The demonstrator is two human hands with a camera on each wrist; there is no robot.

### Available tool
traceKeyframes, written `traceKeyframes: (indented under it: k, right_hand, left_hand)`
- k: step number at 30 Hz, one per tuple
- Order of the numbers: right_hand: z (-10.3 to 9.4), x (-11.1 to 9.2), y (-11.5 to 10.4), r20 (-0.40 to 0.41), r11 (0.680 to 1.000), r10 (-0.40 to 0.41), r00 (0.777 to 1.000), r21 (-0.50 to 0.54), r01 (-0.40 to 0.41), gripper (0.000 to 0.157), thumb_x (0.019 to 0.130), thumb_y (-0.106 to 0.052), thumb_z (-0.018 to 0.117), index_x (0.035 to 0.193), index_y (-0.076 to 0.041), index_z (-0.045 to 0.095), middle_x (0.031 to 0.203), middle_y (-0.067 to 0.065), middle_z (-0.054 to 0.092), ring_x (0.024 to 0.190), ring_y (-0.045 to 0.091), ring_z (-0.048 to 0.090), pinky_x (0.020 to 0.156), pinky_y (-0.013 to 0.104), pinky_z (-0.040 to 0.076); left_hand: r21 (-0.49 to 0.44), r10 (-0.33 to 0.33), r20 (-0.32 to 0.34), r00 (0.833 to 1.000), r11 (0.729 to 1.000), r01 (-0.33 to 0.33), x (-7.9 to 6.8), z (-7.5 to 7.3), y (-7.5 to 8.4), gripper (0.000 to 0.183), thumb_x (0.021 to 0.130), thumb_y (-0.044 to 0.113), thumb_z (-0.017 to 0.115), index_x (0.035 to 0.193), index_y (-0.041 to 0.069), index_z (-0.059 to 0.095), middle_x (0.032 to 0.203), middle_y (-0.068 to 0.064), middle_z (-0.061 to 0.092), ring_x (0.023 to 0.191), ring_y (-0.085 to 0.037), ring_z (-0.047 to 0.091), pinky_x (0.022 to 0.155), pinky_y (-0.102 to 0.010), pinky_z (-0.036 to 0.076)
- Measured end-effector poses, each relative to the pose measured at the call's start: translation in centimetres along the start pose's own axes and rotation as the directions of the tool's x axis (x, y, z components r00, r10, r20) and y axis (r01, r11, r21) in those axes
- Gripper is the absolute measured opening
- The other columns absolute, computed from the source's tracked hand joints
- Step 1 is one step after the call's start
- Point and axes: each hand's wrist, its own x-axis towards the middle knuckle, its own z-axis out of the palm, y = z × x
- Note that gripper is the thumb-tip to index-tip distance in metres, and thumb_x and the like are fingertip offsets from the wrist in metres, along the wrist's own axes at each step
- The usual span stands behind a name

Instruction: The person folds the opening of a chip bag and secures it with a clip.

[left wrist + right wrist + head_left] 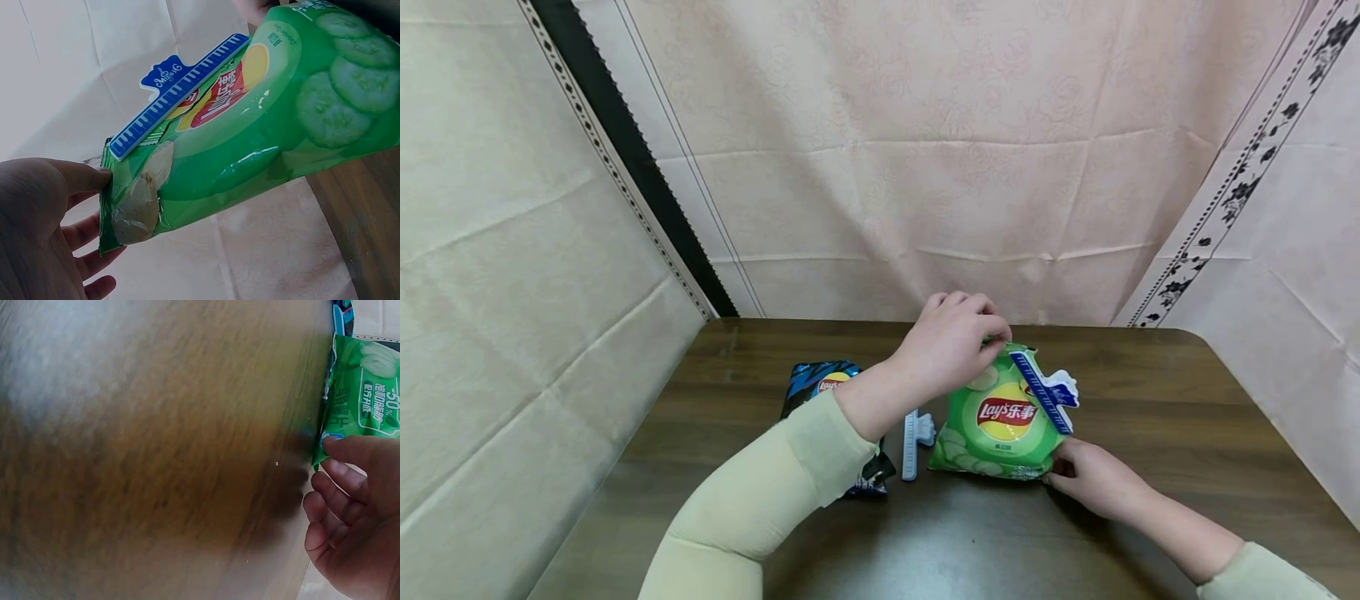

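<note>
A green bag of potato chips point(1000, 425) stands tilted on the wooden table, its printed front toward the head camera. A blue-and-white clip point(1041, 392) with a piano-key pattern lies slantwise across its upper right corner. My left hand point(955, 342) pinches the bag's top left edge between thumb and fingers, as the left wrist view shows. At the lower right corner, my right hand point(1093, 477) pinches the bag between thumb and forefinger, the other fingers curled below. Left of the bag lies a pale blue clip point(911, 446). The bag's back is hidden in the head view.
A dark blue-and-black chip bag point(823, 375) lies to the left, partly covered by my left forearm. The wooden table point(1150, 400) ends at a back edge against a pale hanging cloth point(925, 192). More cloth hangs at both sides.
</note>
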Motion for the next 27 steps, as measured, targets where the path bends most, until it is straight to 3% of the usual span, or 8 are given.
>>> traceKeyframes:
  k: [14,27]
  right_hand:
    - [-0.1,0.0,0.4,0.015,0.999,0.024,1.0,0.023,-0.024,0.011,0.086,-0.018,0.075,0.085,-0.016,0.065,0.075,-0.008,0.055,0.068,0.005,0.049,0.061,0.026,0.045]
    - [-0.8,-0.9,1.2,0.051,0.998,-0.006,0.999,0.066,0.002,0.017,0.087,-0.018,0.073,0.079,-0.017,0.057,0.072,-0.007,0.05,0.066,0.004,0.045,0.057,0.025,0.04]
  left_hand:
    - [-0.014,-0.045,-0.015,0.999,0.999,0.045,1.3,1.2,-0.4,0.018,0.101,0.038,0.056,0.109,0.035,0.072,0.113,0.011,0.058,0.115,-0.016,0.051,0.106,-0.043,0.033]
    - [-0.018,-0.1,-0.002,0.995,0.995,0.1,3.0,2.9,-0.6,0.02,0.1,0.038,0.057,0.112,0.034,0.073,0.116,0.011,0.059,0.114,-0.015,0.051,0.106,-0.043,0.033]
